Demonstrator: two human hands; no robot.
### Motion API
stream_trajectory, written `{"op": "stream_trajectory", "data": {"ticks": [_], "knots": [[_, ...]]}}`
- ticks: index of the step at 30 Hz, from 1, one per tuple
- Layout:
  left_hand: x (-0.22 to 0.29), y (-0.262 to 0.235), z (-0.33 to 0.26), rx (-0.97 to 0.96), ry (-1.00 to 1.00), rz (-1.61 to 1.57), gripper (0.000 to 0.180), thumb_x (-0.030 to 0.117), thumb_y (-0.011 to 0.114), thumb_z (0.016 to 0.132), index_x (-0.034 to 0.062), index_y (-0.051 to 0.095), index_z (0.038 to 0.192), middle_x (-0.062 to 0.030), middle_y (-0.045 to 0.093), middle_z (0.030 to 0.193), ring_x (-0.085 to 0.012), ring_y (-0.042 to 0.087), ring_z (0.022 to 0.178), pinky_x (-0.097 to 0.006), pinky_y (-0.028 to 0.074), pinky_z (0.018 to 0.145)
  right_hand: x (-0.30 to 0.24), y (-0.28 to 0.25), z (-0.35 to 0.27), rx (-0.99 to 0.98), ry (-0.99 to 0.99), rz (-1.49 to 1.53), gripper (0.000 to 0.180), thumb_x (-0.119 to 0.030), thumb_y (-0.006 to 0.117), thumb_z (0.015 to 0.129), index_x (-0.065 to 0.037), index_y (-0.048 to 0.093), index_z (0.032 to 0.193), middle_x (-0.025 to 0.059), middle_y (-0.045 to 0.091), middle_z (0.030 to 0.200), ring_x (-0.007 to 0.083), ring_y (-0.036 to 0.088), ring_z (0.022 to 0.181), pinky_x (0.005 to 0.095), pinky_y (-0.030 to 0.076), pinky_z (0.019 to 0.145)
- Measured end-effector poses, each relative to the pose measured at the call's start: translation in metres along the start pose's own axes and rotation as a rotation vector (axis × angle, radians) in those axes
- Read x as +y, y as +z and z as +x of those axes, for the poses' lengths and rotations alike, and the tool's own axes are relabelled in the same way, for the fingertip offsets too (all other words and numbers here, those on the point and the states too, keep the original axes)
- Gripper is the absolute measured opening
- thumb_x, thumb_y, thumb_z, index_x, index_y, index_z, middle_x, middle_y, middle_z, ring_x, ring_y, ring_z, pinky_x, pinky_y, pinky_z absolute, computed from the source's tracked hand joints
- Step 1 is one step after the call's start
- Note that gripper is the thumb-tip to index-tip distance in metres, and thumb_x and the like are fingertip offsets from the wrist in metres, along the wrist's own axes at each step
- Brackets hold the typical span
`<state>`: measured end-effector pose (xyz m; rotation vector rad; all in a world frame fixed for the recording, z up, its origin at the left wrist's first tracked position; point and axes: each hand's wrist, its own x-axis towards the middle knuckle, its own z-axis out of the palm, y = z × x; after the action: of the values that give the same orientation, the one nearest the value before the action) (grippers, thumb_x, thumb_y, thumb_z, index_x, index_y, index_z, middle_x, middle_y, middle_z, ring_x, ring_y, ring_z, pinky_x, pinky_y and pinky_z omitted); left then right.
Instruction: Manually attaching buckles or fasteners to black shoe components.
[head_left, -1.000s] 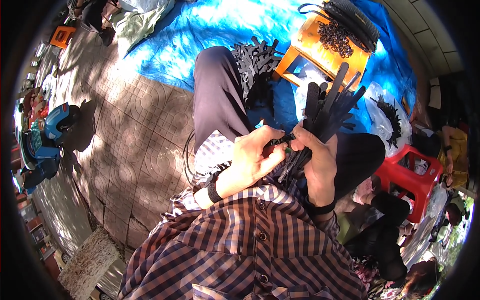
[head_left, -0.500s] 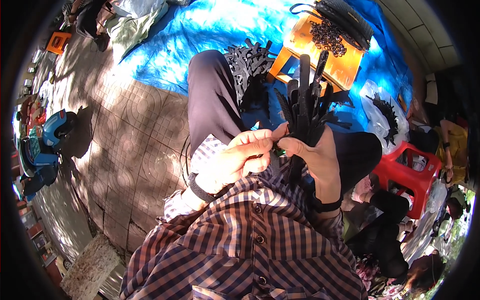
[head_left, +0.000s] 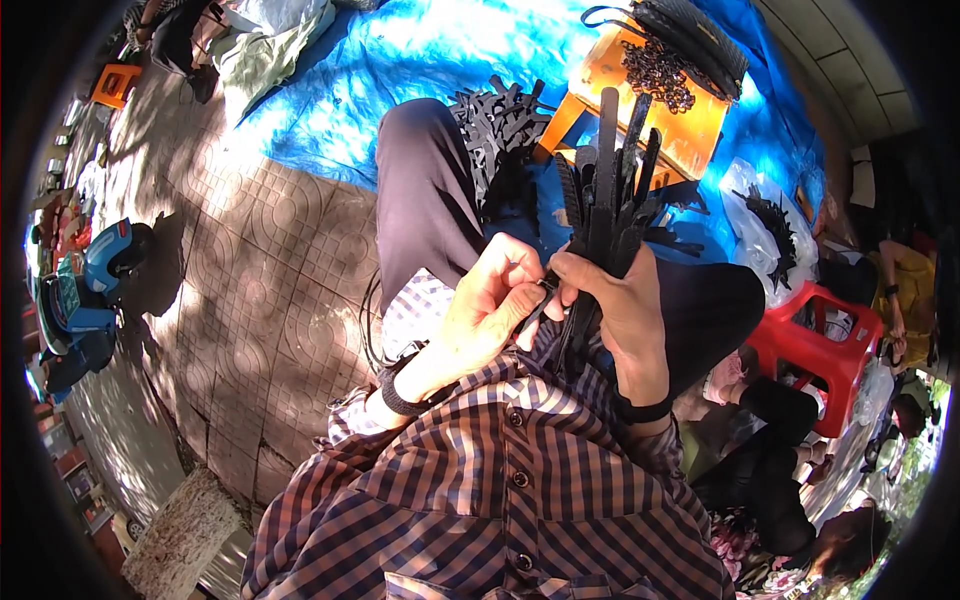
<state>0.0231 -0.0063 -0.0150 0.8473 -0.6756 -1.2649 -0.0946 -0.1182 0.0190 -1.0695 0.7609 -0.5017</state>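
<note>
Head view is showing the person sitting with both hands raised close in front of the checked shirt. Right hand is clenching around the lower part of a bundle of black strips, which is standing upright and fanning out above the fist. Left hand is sitting just beside it, its fingertips pinching a thin black piece at the base of the bundle, touching the right thumb; how firmly it is gripping is hard to tell. Both wrists are wearing dark bands. Beyond the bundle, past the raised knee in dark trousers, an orange crate is lying on a blue tarp; it is holding a heap of small dark beads or rings and, along its far edge, a long dark ribbed part. Just to the left of the crate a loose pile of black strips is lying on the tarp. To the right of the grip a clear plastic bag is holding more black pieces, and near it a red plastic stool is standing. Far to the left of the hands, on the paved ground, a blue helmet is resting.
</note>
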Motion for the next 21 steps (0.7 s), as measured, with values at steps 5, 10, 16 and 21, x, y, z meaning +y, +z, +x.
{"op": "stream_trajectory", "data": {"ticks": [5, 10, 16, 21], "knots": [[0.006, -0.003, -0.002, 0.068, -0.042, 0.114, 0.007, 0.007, 0.047, 0.094, 0.0048, 0.041, 0.097, -0.0077, 0.060, 0.076, -0.0051, 0.046, 0.050, -0.017, 0.037, 0.045, -0.001, 0.000, 0.001, -0.016, -0.012, -0.122, 0.016, -0.002, 0.070, 0.076, 0.001, 0.058, 0.086, 0.0031, 0.060, 0.069, 0.0080, 0.056, 0.059, 0.0225, 0.046, 0.053], [0.001, -0.006, -0.005, 0.078, 0.034, 0.074, 0.007, 0.005, 0.047, 0.094, 0.0038, 0.044, 0.099, -0.0083, 0.061, 0.076, -0.0049, 0.047, 0.048, -0.017, 0.036, 0.043, 0.003, 0.004, 0.004, -0.017, 0.010, -0.131, 0.021, -0.002, 0.070, 0.075, 0.002, 0.056, 0.090, 0.0038, 0.060, 0.069, 0.0081, 0.056, 0.057, 0.0236, 0.045, 0.051], [0.002, -0.010, -0.004, 0.073, 0.033, -0.138, 0.007, 0.008, 0.049, 0.094, 0.0032, 0.048, 0.100, -0.0115, 0.062, 0.077, -0.0063, 0.049, 0.049, -0.017, 0.038, 0.043, 0.000, 0.018, 0.005, -0.081, 0.071, 0.215, 0.013, 0.000, 0.065, 0.078, 0.003, 0.056, 0.087, 0.0065, 0.056, 0.062, 0.0143, 0.057, 0.051, 0.0269, 0.047, 0.048], [0.002, -0.014, -0.006, 0.041, 0.060, -0.258, 0.009, 0.012, 0.050, 0.095, 0.0038, 0.047, 0.099, -0.0138, 0.063, 0.078, -0.0096, 0.053, 0.051, -0.019, 0.040, 0.044, 0.001, 0.022, 0.007, -0.101, 0.107, 0.340, 0.008, -0.001, 0.062, 0.081, 0.003, 0.056, 0.083, 0.0081, 0.054, 0.060, 0.0205, 0.057, 0.048, 0.0311, 0.048, 0.046]]}}
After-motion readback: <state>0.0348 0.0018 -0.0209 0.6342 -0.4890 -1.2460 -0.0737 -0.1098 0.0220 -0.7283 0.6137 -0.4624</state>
